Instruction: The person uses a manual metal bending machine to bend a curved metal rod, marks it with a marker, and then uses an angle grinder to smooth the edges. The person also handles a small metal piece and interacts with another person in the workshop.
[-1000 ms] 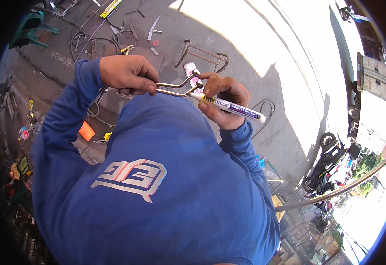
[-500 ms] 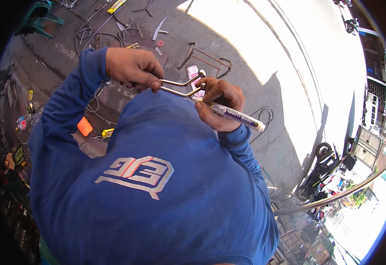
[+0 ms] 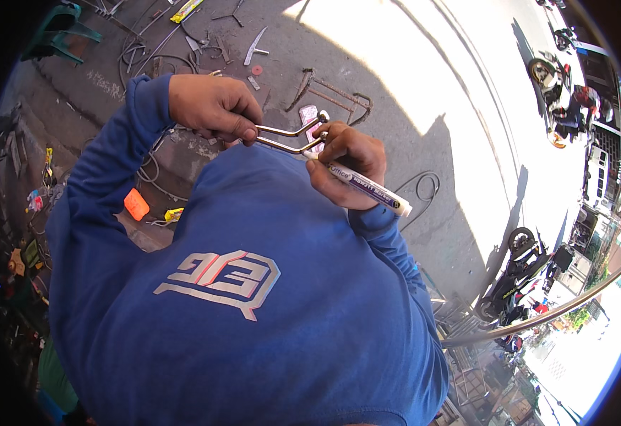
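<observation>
Two shiny bent metal rods (image 3: 290,149) lie side by side in front of my chest, each with a kink and a rounded end at the right. My left hand (image 3: 218,108) pinches their left ends between thumb and fingers. A white marker pen (image 3: 371,189) is gripped in my right hand (image 3: 351,160), slanting down to the right. Its tip end points toward the lower rod near the kink; whether it touches is too small to tell. Fingers of the right hand are also close against the rods' rounded ends.
On the ground ahead lie a rusty metal frame (image 3: 339,99), a hammer-like tool (image 3: 256,47) and loose cable (image 3: 429,186). A green plastic chair (image 3: 62,35) stands far left, an orange piece (image 3: 136,204) nearer. A parked motorcycle (image 3: 513,280) is at right; a rider's motorcycle (image 3: 555,89) is beyond.
My right hand and the marker pen have shifted slightly left along the rods. My left hand has hardly moved. A motorcycle with a rider has come into view on the sunlit road.
</observation>
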`<state>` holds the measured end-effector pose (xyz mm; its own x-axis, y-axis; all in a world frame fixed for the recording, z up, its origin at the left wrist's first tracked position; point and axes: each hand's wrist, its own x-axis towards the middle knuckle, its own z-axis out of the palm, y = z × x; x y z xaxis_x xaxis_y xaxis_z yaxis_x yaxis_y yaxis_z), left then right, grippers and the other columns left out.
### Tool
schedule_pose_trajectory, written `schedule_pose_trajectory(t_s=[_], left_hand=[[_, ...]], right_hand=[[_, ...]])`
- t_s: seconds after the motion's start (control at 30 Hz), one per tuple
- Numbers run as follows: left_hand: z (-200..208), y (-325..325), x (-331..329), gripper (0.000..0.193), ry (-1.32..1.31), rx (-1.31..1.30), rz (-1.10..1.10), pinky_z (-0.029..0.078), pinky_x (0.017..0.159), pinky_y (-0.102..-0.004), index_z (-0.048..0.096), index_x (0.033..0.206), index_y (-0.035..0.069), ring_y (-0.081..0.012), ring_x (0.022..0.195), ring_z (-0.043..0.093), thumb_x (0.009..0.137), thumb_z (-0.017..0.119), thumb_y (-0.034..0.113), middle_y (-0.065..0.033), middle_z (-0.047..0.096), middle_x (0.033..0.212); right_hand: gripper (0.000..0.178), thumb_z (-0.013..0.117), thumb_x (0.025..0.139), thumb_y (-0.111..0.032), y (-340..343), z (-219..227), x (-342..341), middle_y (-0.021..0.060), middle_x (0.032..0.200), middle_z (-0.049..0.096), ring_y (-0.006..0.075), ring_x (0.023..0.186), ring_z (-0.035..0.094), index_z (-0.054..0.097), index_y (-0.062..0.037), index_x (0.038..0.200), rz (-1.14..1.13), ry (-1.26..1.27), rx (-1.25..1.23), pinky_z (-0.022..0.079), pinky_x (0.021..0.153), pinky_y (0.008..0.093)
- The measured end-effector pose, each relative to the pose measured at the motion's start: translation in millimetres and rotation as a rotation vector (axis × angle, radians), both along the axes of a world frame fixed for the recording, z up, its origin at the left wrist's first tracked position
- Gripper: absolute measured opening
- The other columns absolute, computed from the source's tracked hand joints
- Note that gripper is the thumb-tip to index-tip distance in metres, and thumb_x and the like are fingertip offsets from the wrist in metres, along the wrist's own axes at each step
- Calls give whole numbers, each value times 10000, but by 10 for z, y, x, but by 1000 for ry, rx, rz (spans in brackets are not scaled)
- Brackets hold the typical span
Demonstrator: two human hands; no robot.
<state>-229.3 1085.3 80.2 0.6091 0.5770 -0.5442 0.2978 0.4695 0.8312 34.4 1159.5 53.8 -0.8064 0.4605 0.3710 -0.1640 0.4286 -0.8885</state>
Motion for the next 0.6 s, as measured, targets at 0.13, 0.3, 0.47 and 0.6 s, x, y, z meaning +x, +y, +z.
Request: schedule_pose_trajectory(t_s=[0.13, 0.3, 0.47, 0.6], left_hand=[[-9, 16, -20, 236, 2, 1, -10, 314, 422, -224, 620, 944, -5, -49, 482, 405, 929, 567, 225, 24, 467, 594], [-39, 14, -57, 225, 2, 12, -15, 314, 420, -225, 616, 936, -3, -48, 481, 405, 928, 562, 215, 23, 470, 599], [-60, -21, -79, 293, -27, 31, -2, 307, 397, -223, 606, 889, -19, -50, 439, 409, 940, 552, 264, 10, 486, 572], [-40, -38, -90, 293, 0, 34, -10, 308, 399, -221, 608, 890, -14, -49, 441, 411, 938, 554, 270, 12, 487, 572]], right_hand=[[188, 714, 603, -27, 12, -12, -28, 117, 741, 590, 190, 572, 576, 536, -38, 662, 23, 38, 33, 455, 524, 285], [175, 701, 602, -14, 5, -1, -53, 109, 652, 563, 236, 612, 579, 533, -35, 644, -9, -17, -4, 470, 604, 319], [176, 700, 599, -4, 1, 2, -113, 103, 638, 555, 240, 616, 574, 531, -37, 632, 29, 50, -4, 465, 605, 319], [187, 701, 598, 5, -17, 2, -134, 107, 637, 550, 241, 614, 572, 521, -39, 622, 0, 27, -23, 463, 602, 323]])
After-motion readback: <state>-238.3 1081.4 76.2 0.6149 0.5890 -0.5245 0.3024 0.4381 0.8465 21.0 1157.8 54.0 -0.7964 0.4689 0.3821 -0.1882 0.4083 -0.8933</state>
